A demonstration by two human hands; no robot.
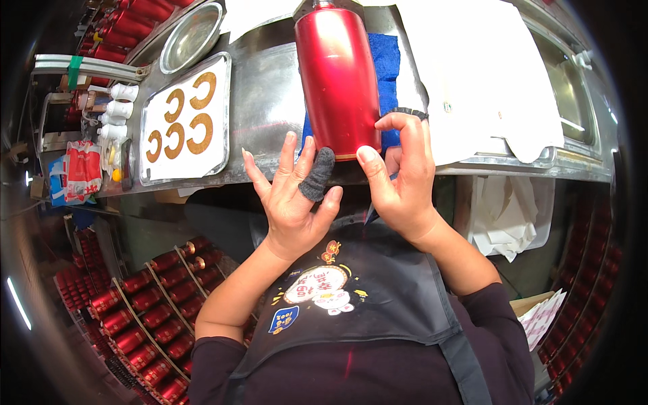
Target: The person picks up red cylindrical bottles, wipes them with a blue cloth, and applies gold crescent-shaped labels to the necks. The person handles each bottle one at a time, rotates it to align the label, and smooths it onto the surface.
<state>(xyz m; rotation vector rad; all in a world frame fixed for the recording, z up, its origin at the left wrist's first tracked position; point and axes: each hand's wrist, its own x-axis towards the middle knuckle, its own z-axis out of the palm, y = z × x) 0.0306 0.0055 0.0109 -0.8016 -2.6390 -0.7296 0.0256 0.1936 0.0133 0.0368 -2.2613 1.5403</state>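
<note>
A glossy red bottle point(337, 81) with a thin gold band at its base lies on a blue cloth point(386, 61), its neck pointing away from me. My left hand point(293, 192) is open at the base's left corner, fingers spread. A dark grey knitted sleeve point(318, 174) covers its index finger, whose tip touches the bottle's edge. At the lower right of the bottle is my right hand point(405, 172), its thumb on the base edge and its bent index finger against the side. The other right fingers are curled, one wearing a black band point(410, 112).
To the left, a metal tray point(227, 101) bears a white sheet with several gold C-shaped pieces point(174, 140). Behind it stands a round metal bowl point(192, 40). White sheets point(479, 81) cover the bench's right. Racked red bottles point(155, 317) stand below left; a clear bin point(540, 209) sits below right.
</note>
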